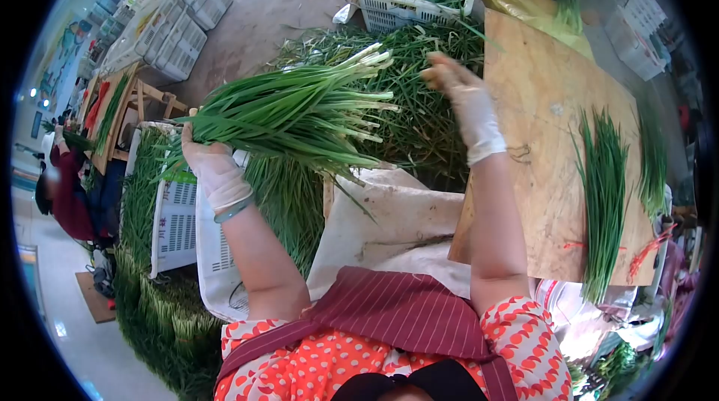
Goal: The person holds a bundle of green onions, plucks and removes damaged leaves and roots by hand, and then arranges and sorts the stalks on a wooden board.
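A white-gloved left hand [213,165] grips long green, white-ended stalks [288,109] partly over a tangled leafy heap [423,128]; the white-gloved right hand [458,90], loosely curled, empty, hovers beside a pale wooden tabletop's [543,94] bare left side. Reddish characters mark a white plastic crate [177,215], illegible.

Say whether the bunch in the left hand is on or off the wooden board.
Off: the left hand holds the bunch away from the wooden board.
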The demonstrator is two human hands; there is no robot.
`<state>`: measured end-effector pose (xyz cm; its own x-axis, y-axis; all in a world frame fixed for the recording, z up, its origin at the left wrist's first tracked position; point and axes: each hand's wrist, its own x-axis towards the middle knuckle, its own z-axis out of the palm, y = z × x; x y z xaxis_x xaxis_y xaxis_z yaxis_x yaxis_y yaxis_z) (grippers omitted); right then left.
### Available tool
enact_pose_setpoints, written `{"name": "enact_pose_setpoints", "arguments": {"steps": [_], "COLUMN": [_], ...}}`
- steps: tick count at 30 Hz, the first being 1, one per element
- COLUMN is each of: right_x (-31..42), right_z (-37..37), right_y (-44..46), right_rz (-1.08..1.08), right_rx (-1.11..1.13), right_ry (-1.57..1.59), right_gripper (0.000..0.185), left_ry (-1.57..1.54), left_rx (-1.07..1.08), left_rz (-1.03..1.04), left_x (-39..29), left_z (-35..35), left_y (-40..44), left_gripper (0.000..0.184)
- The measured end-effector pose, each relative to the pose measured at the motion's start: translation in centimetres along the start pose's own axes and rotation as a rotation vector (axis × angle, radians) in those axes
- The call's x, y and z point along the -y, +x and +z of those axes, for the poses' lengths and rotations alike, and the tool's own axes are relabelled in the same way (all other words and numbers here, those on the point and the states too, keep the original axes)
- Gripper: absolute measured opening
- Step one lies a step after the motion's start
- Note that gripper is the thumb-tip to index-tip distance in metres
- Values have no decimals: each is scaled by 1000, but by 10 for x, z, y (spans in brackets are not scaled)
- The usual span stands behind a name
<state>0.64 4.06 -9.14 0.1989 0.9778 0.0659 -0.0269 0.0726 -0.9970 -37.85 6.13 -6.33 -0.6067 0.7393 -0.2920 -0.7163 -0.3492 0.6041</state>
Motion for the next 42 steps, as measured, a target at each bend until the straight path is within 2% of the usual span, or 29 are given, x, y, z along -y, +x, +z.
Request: {"name": "enact_pose_setpoints", "arguments": {"steps": [1, 4, 7, 9, 11, 13, 15, 16, 18, 20, 21, 22, 23, 24, 26, 27, 28, 29, 31, 32, 33, 35, 37, 38, 39, 40, 41, 42], "right_x": [17, 19, 20, 27, 23, 24, 21, 20, 17, 14, 20, 17, 34, 38, 34, 25, 25, 26, 32, 36, 47, 70, 87, 68, 62, 59, 60, 58], "right_z": [20, 64, 67, 60, 42, 12, -18, -24, -32, -5, 13, 25, 53, 72, 112, 125, 131, 130, 128, 120, 109, 82, 43, 17, 5, -5, -11, -8], "right_y": [-7, -7, 0, -4, 5, 14, 21, 21, 14, -1, -17, -21, -35, -43, -49, -52, -55, -58, -68, -79, -88, -90, -87, -76, -66, -56, -46, -39], "right_rz": [49, 169, 133, 81, -17, -60, -202, -204, -71, -61, -128, -327, 1, 140, 268, 187, 271, 255, 273, 258, 281, 215, 13, -299, -284, -279, 37, 37], "right_rx": [168, 272, 306, 87, 15, -217, -467, -461, -447, -352, -218, 62, 185, 327, 402, 455, 443, 438, 570, 653, 646, 905, 992, 946, 784, 621, 344, 338], "right_ry": [64, 391, 454, 411, 709, 958, 996, 997, 716, 327, 121, -72, 255, 326, 456, 529, 497, 500, 468, 498, 503, 96, 41, 113, 201, 284, 375, 369], "right_gripper": [33, 29, 25, 15, 17, 18, 20, 20, 22, 25, 27, 28, 33, 35, 39, 36, 31, 31, 23, 19, 19, 18, 17, 18, 19, 21, 25, 25], "left_ry": [-1, -77, -82, -36, 8, -70, -106, -138, -140, -147, 417, 700, 950, 542, 129, 19, -84, -87, -133, -48, -34, -44, 60, -77, -213, -147, -146, -167], "left_rx": [5, 18, 18, 29, 36, -14, -18, -19, -35, -48, 62, 146, 188, 189, 231, 199, 163, 180, 391, 193, 177, 170, 169, 193, 216, 289, 284, 307], "left_rz": [-11, 0, 19, 23, 26, -13, -5, -2, 11, 22, 412, 607, 836, 558, 275, 160, 39, 37, -116, 23, 14, 199, 259, 160, 60, 93, 85, 67], "left_x": [0, 4, 4, 3, 1, 0, -1, -2, -2, 7, 16, 17, 19, 21, 19, 17, 17, 15, 7, 12, 14, 16, 12, 6, 3, 4, 4, 4], "left_z": [1, 5, 5, 0, -2, 3, -5, -5, -4, -4, -10, -10, -10, -9, -1, 0, 1, -2, 1, 4, 0, -11, -11, -5, -3, -11, -13, -11], "left_y": [-1, -5, -6, -2, -2, -5, 11, 14, 12, -1, -20, -23, -27, -17, -10, -11, -12, -10, -20, -25, -17, 5, -2, -10, -14, -13, -13, -15], "left_gripper": [30, 31, 30, 30, 29, 29, 29, 29, 28, 28, 28, 27, 27, 27, 28, 27, 26, 26, 23, 20, 20, 24, 23, 24, 24, 23, 23, 23]}}
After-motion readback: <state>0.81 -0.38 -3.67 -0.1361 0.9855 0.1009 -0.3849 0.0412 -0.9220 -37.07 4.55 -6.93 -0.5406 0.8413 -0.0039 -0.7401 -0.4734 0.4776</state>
